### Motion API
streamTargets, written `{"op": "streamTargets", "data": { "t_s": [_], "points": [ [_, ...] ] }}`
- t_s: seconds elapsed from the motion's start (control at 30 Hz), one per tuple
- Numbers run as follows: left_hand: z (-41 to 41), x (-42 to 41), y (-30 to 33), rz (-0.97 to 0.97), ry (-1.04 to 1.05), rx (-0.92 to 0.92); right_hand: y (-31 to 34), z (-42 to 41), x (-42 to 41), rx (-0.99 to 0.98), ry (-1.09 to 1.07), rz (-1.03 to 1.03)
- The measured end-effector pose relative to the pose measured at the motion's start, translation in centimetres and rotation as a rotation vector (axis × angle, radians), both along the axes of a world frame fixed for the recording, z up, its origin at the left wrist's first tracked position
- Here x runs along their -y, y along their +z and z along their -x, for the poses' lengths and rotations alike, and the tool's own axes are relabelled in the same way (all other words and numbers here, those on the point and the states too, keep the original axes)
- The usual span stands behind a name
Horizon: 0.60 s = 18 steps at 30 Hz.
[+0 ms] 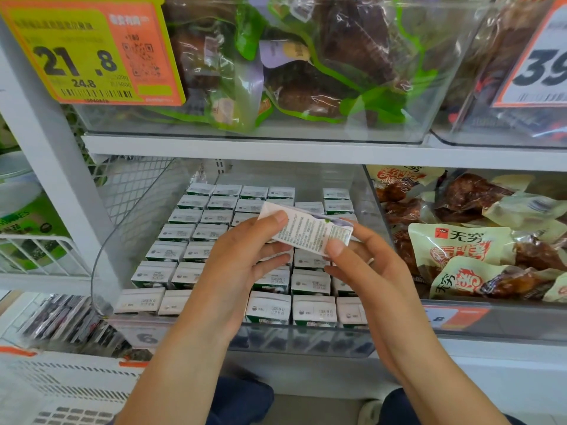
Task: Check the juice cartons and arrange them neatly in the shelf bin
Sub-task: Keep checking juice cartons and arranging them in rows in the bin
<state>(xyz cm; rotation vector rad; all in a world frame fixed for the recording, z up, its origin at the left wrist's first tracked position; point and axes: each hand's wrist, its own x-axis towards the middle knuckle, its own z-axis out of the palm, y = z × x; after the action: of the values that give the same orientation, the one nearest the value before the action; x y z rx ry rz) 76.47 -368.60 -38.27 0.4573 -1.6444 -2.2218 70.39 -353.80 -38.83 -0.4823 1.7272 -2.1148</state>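
One small white juice carton (308, 230) lies sideways in the air above the bin, its printed side facing me. My left hand (242, 262) pinches its left end with thumb on top. My right hand (365, 265) pinches its right end. Below them a clear plastic shelf bin (122, 228) holds several rows of upright white-and-green cartons (311, 311), tops showing. A gap shows in the back rows near the right (308, 193). The hands hide the middle of the rows.
To the right, a bin of brown vacuum-packed snacks (466, 246). Above, a shelf board (245, 148) with clear bins of green-edged packs and price tags (86, 50). A white crate (61, 391) lies at lower left. A white upright post (52, 157) stands left.
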Motion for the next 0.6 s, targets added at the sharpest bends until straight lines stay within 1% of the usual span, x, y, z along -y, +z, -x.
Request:
{"op": "streamTargets", "data": {
  "t_s": [0.17, 0.37, 0.47, 0.53, 0.6],
  "points": [
    [0.0, 0.0, -0.1, 0.026, 0.032, 0.022, -0.1, 0.1, -0.1, 0.072, 0.046, 0.050],
    [0.2, 0.2, -0.4, 0.045, 0.025, 0.037, 0.1, -0.1, 0.0, 0.074, 0.007, 0.069],
    [0.0, 0.4, -0.6, 0.078, -0.061, 0.059, 0.1, -0.2, 0.0, 0.006, -0.091, 0.041],
    [-0.1, 0.3, -0.8, 0.092, -0.154, 0.084, 0.3, -0.2, -0.1, -0.090, -0.192, 0.014],
    [-0.1, 0.0, -1.1, 0.073, -0.202, 0.113, 0.4, -0.2, -0.2, -0.201, -0.276, -0.036]
  ]
}}
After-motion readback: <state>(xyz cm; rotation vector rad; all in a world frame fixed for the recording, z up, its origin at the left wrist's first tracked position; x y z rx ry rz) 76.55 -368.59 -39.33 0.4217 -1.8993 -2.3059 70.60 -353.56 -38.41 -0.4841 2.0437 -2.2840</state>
